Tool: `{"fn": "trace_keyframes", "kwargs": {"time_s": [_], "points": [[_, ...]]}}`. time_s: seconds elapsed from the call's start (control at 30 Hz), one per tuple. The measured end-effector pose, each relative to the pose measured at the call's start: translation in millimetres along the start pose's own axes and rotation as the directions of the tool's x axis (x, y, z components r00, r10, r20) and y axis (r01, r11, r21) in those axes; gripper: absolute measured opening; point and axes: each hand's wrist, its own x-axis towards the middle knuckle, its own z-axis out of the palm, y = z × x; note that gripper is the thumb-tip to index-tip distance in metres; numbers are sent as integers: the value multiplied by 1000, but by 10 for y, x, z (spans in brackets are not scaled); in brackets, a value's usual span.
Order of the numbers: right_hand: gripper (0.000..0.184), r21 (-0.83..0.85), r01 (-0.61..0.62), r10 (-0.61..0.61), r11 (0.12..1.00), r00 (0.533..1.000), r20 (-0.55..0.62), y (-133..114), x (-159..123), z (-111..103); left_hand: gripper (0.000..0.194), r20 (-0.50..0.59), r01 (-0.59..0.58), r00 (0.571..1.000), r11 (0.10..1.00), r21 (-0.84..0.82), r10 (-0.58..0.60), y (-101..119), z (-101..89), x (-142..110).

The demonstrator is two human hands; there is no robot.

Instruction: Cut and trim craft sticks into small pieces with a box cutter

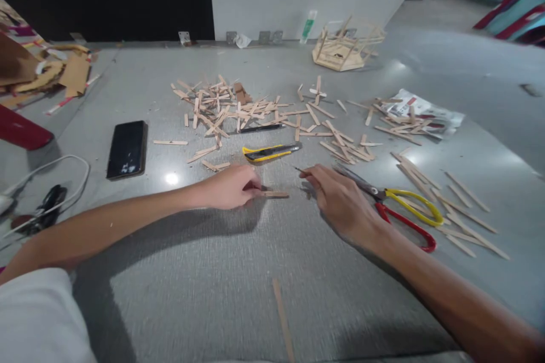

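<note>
My left hand [232, 186] is closed on one end of a short wooden stick [276, 194] that lies flat on the grey table [238, 272]. My right hand [336, 198] rests to the right of it, fingers pinched on a thin dark pointed thing [300, 170] that I cannot name. Just beyond both hands lies a yellow utility knife [271, 152]. Scissors with yellow and red handles [400, 207] lie right beside my right hand.
Several loose wooden sticks [238, 109] are scattered across the middle and right of the table. A black phone [126, 148] lies at left, cables [42, 204] at far left, a stick-built frame [343, 48] at the back, a plastic bag [426, 113] at right. One long stick [283, 317] lies near me.
</note>
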Motion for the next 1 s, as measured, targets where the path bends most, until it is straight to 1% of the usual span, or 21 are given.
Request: {"fn": "trace_keyframes", "kwargs": {"time_s": [0.07, 0.13, 0.27, 0.37, 0.47, 0.53, 0.63, 0.7, 0.9, 1.0], "points": [[29, 40, 77, -78, 996, 996, 37, -65, -54, 36, 26, 58, 0, 998, 1000, -14, 1, -21, -33, 14], [33, 38, 154, -156, 987, 986, 52, -138, -100, 68, 25, 80, -9, 997, 1000, -15, 10, -32, -54, 24], [24, -147, 264, -255, 953, 964, 75, -253, -172, 107, 32, 118, -29, 993, 999, -29, 32, -63, -77, 52], [23, -217, 327, -320, 920, 945, 67, -294, -208, 108, 33, 173, -46, 983, 997, -61, 56, -101, -95, 79], [34, -266, 394, -393, 880, 918, 61, -327, -217, 78, 32, 205, -59, 976, 996, -62, 70, -135, -108, 101], [39, -311, 432, -430, 846, 899, 81, -353, -210, 50, 32, 197, -86, 977, 996, -5, 85, -152, -105, 112], [37, -353, 469, -465, 810, 879, 100, -388, -195, 21, 29, 163, -146, 978, 984, 104, 128, -167, -87, 120], [35, -370, 482, -480, 794, 871, 103, -401, -188, 12, 29, 146, -164, 979, 976, 142, 143, -166, -76, 121], [37, -395, 476, -467, 786, 875, 126, -422, -187, 3, 29, 154, -156, 979, 977, 148, 133, -148, -80, 116], [36, -462, 482, -480, 745, 867, 130, -477, -184, -3, 30, 145, -185, 976, 972, 147, 164, -160, -70, 116]]}}
